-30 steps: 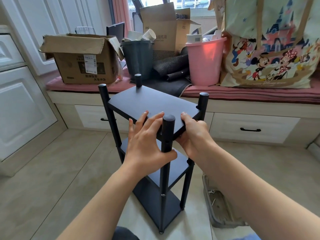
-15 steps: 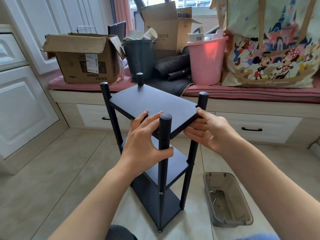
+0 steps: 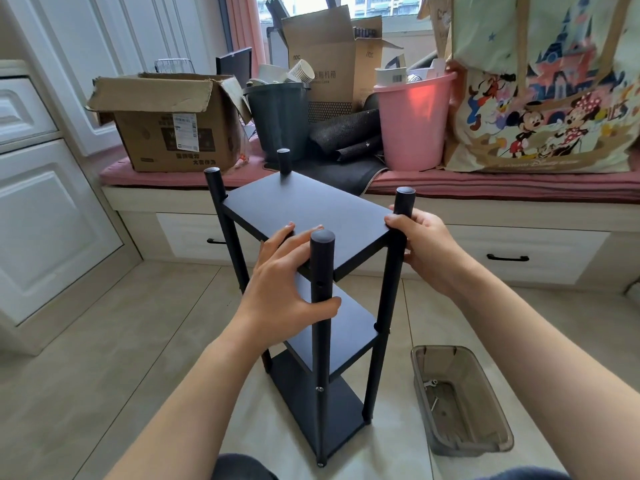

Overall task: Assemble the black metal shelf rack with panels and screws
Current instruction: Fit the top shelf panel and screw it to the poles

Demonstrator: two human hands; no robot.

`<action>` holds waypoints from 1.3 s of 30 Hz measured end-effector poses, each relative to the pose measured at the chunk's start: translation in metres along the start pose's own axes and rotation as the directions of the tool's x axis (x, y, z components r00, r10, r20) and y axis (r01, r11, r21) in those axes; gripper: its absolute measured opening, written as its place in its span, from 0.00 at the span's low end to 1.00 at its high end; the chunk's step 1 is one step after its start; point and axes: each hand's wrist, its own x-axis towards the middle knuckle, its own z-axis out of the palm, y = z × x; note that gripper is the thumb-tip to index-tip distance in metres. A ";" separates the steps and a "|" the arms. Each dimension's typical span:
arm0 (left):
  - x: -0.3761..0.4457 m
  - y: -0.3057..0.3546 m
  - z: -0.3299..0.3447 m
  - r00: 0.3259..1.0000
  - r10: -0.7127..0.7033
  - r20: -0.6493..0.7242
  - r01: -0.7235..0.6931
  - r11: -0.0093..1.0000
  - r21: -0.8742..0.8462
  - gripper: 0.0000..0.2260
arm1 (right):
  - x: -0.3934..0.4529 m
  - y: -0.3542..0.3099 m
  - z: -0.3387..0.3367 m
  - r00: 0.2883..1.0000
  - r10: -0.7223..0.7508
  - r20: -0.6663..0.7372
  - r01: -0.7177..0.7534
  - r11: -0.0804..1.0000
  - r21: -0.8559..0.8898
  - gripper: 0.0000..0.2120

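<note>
Black rack [image 3: 304, 216], three panels, four posts, two hands

The black metal shelf rack [image 3: 322, 306] stands upright on the tiled floor, with 3 flat black panels stacked between 4 round posts. The top panel [image 3: 304, 213] sits just below the capped post tops. A silver screw [image 3: 320, 388] shows on the near post [image 3: 322, 323], beside the bottom panel [image 3: 322, 410].

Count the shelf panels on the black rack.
3: top panel under the left hand, middle panel below it, bottom panel near the floor.
</note>
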 end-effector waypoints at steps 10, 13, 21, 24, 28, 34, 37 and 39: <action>-0.005 -0.015 -0.025 0.977 -0.189 -0.102 0.164 0.964 -0.210 0.34 | -0.020 -0.006 0.019 0.997 0.023 0.078 -0.021 0.999 -0.025 0.09; -0.007 -0.008 -0.030 0.941 -0.310 -0.137 0.264 0.924 -0.277 0.38 | -0.026 -0.005 0.026 0.997 0.009 0.083 -0.006 0.999 -0.036 0.10; -0.040 0.069 -0.015 0.588 -0.615 -0.526 0.316 0.773 -0.550 0.22 | -0.031 -0.008 0.031 0.998 0.029 0.054 -0.028 1.000 -0.010 0.09; -0.036 0.088 0.010 0.560 -0.826 0.061 0.473 0.259 -0.842 0.08 | -0.033 -0.012 0.029 0.996 0.035 0.079 -0.034 0.999 -0.010 0.09; 0.001 0.087 0.028 0.546 -0.719 0.431 0.477 -0.155 -0.865 0.18 | -0.036 -0.020 0.024 0.987 0.088 0.138 -0.079 0.995 -0.067 0.15; 0.029 0.085 0.057 0.639 -0.679 0.360 0.351 -0.159 -0.923 0.20 | -0.044 -0.037 0.007 0.981 -0.177 0.073 0.185 0.976 -0.115 0.07; 0.033 0.081 0.063 0.681 -0.681 0.269 0.283 -0.094 -0.954 0.16 | -0.046 -0.038 0.005 0.970 -0.227 0.091 0.237 0.965 -0.116 0.07; 0.034 0.078 0.067 0.702 -0.673 0.234 0.264 -0.059 -0.963 0.10 | -0.046 -0.038 0.005 0.967 -0.230 0.107 0.242 0.963 -0.122 0.07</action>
